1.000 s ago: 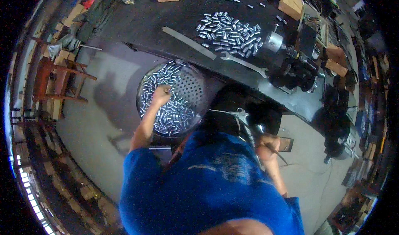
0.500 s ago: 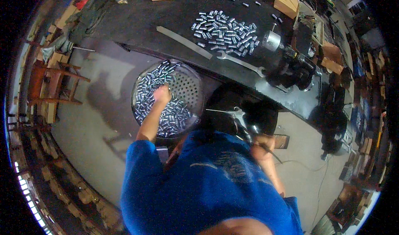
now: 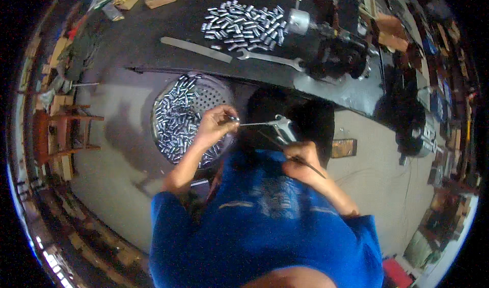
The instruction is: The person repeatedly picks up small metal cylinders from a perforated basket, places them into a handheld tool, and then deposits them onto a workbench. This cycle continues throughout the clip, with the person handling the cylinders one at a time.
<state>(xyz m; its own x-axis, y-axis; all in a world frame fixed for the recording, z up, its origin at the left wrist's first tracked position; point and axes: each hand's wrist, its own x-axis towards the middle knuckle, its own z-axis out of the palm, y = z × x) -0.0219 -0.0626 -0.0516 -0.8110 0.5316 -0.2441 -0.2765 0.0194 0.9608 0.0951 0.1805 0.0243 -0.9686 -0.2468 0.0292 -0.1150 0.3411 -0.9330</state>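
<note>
"Dark desk [image 3: 142,30] crosses the upper part of the room, yes? What lies on it?"

"On it is a loose heap of small metal cylinders [image 3: 244,25]. Just beside their lower edge is an open-ended wrench [image 3: 270,59], and to the left of this wrench a flat metal strip [image 3: 196,50]."

"And below the desk?"

"A round pan [image 3: 211,93] with many holes. Many more cylinders [image 3: 175,120] fill its left and lower parts; at the upper right its holed bottom is bare."

"Where is the left hand [image 3: 216,127]?"

"Half a second ago it was among the cylinders of the pan. Now it is raised near the pan's right side, and its fingers pinch a small shiny metal piece [image 3: 233,119]. The exact shape of this piece is too small to tell."

"Also the right hand [image 3: 301,161] has changed?"

"Yes, it has come up and nearer to the left one. It is closed around a silver air gun [image 3: 286,128], the same as before. The thin nozzle [image 3: 254,124] points left, with its tip at the small piece; whether they touch, I cannot tell."
</note>
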